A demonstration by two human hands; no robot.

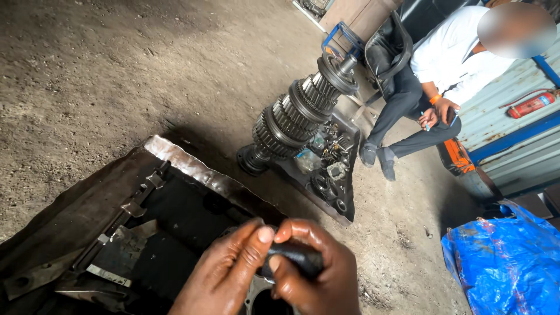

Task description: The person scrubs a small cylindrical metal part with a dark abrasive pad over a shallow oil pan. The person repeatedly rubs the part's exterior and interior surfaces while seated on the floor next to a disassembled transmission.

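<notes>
Both my hands meet at the bottom centre of the head view. My right hand (pixel 318 274) grips a short, dark, oily cylindrical part (pixel 297 256). My left hand (pixel 227 271) pinches the near end of the same part with thumb and fingers. Just under the hands lies a round metal ring or bearing (pixel 256 294), partly hidden. They hover over a dented metal tray (pixel 192 166) holding black oil, shift rods and flat metal pieces (pixel 114 233).
An upright gear shaft stack (pixel 300 111) stands on the dirt floor beside a dark tray of small parts (pixel 329 169). A person in a white shirt (pixel 449 52) sits on a chair behind it. A blue plastic sheet (pixel 507 262) lies at right; a red extinguisher (pixel 531 105) hangs on the wall.
</notes>
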